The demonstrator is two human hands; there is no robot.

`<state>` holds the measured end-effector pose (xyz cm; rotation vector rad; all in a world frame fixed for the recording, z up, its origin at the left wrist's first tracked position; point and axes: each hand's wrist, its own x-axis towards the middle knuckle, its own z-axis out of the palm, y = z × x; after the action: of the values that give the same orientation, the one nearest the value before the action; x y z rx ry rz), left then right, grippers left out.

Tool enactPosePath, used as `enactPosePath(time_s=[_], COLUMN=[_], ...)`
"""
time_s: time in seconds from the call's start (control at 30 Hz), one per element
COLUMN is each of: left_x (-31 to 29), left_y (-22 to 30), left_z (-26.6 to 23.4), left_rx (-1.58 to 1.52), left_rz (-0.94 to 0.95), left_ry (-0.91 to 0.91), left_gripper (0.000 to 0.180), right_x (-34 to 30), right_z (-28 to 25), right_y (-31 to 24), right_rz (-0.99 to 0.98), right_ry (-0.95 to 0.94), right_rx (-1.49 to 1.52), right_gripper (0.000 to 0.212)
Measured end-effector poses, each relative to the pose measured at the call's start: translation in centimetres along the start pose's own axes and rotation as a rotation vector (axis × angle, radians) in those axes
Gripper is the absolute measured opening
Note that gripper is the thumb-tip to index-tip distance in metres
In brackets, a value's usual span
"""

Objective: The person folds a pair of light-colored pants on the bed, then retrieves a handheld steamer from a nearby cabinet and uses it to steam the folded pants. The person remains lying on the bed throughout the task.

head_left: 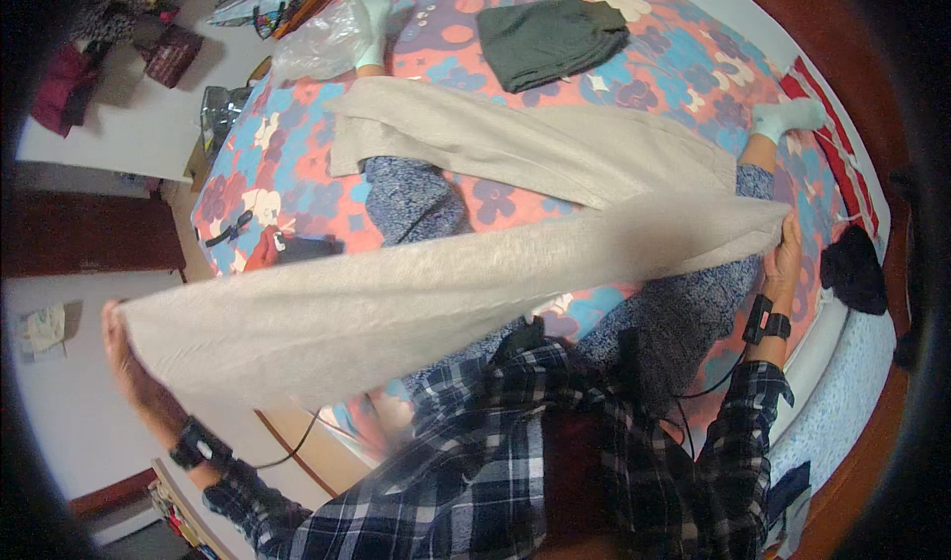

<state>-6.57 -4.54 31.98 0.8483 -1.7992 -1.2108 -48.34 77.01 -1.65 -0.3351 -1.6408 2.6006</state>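
Observation:
A pair of light beige trousers (327, 303) is stretched across my lap. One leg of it runs taut between my hands, while the other leg lies spread beyond it over my legs and the bed. At the far left, my left hand (134, 367) grips the end of the taut leg, its fingers mostly behind the cloth. Over on the right, my right hand (785, 255) is closed on the opposite end of the trousers. A patch near the middle of the cloth is blurred.
I sit on a bed with a flowered bedsheet (495, 200). A folded dark green garment (550, 40) lies at the far side, with a clear plastic bag (319, 43) to its left. A black cloth (854, 271) is beside my right wrist. Bags (173, 55) stand on the floor at far left.

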Motion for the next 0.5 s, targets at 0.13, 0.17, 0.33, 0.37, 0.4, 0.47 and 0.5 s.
enactPosePath(time_s=[0.13,0.17,0.33,0.37,0.4,0.47,0.5], left_x=[7.2,8.1,6.5,6.0,5.6,5.6,5.7], left_y=[-13.9,-18.8,-34.6,-35.2,-35.1,-33.1,-32.0], left_z=[-0.5,0.2,7.6,9.5,11.2,13.0,14.2], left_rx=[0.415,0.622,0.872,0.991,1.015,1.223,1.317], left_rz=[-0.081,-0.173,0.033,0.103,0.153,0.138,0.144], left_ry=[-0.279,-0.262,-0.533,-0.512,-0.456,-0.548,-0.597], left_gripper=[0.023,0.021,0.018,0.018,0.019,0.019,0.019], right_x=[1.6,1.5,-0.3,-0.9,-1.6,-2.8,-3.4], right_z=[0.8,1.1,2.7,2.8,2.9,3.1,3.3], right_y=[1.8,2.1,2.5,2.2,1.9,1.8,1.6], right_rz=[-0.035,-0.028,-0.063,-0.059,-0.061,-0.064,-0.043], right_ry=[-0.034,0.002,0.061,0.090,0.126,0.120,0.161], right_rx=[-0.100,-0.143,-0.120,-0.106,-0.088,-0.093,-0.090], right_gripper=[0.036,0.036,0.036,0.036,0.035,0.032,0.031])
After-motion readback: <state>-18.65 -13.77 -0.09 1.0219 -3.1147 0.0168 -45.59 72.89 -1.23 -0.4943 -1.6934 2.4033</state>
